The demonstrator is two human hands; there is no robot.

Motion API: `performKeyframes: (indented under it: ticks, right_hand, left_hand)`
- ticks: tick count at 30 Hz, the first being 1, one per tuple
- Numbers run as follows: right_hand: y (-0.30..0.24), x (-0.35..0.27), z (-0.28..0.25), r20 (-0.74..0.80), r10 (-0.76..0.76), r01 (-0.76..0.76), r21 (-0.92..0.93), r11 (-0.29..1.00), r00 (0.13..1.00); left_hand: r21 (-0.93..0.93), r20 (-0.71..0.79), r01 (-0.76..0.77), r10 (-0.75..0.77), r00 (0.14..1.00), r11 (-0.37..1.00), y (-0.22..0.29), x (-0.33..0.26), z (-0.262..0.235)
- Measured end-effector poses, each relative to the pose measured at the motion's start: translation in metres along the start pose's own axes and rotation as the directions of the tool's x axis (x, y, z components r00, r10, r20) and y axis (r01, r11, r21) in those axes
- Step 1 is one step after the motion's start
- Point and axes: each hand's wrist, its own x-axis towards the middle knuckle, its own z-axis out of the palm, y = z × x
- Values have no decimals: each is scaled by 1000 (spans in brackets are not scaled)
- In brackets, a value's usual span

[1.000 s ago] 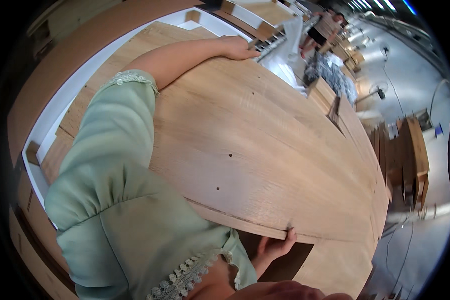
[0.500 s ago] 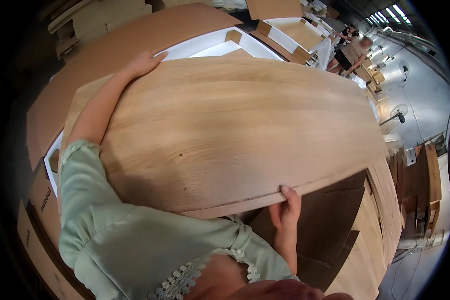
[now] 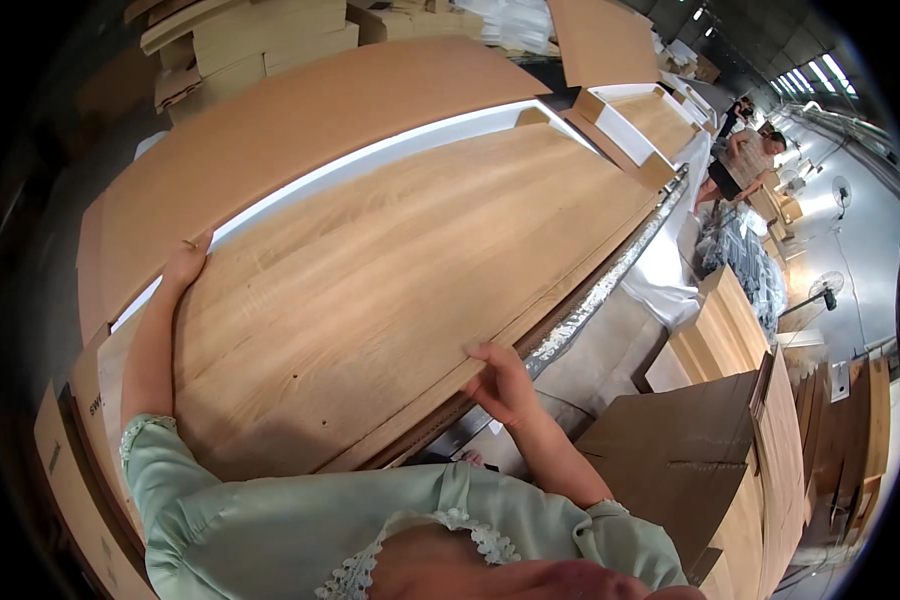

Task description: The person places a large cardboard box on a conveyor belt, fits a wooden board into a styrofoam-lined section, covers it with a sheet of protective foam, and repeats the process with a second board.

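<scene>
Wooden panel (image 3: 370, 270) between 2 hands (image 3: 507, 386)

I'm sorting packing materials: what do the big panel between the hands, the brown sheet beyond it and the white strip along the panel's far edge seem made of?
Panel: wood or veneer, apparently smooth and matte; long grain streaks show.
Brown sheet: probably plain cardboard, matte; it is thin, flat and evenly brown.
White strip: perhaps foam or coated board; it looks smooth and evenly white.

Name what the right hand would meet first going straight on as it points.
The wooden panel, at its near edge; the right hand seems to touch it there, thumb on top. Finger depth beneath is unclear.
</scene>
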Motion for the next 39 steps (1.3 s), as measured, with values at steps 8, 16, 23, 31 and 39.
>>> performKeyframes:
  ticks: [8,16,23,31,39]
  right_hand:
    - [1,71,-24,-54,174,-173,37,984,983]
    - [4,100,5,-66,162,-155,108,982,985]
    - [27,109,13,-80,233,-209,239,948,969]
    - [37,135,-61,-295,216,-161,200,966,931]
    - [4,150,-91,-434,38,0,88,996,900]
  left_hand:
    - [73,-31,7,-5,1000,997,-1,54,43]
    - [50,-72,-76,80,994,996,-23,124,73]
    - [203,-101,-24,45,994,979,-5,124,62]
    - [244,-183,-39,85,979,969,57,75,53]
    - [211,54,-60,50,997,976,95,62,51]
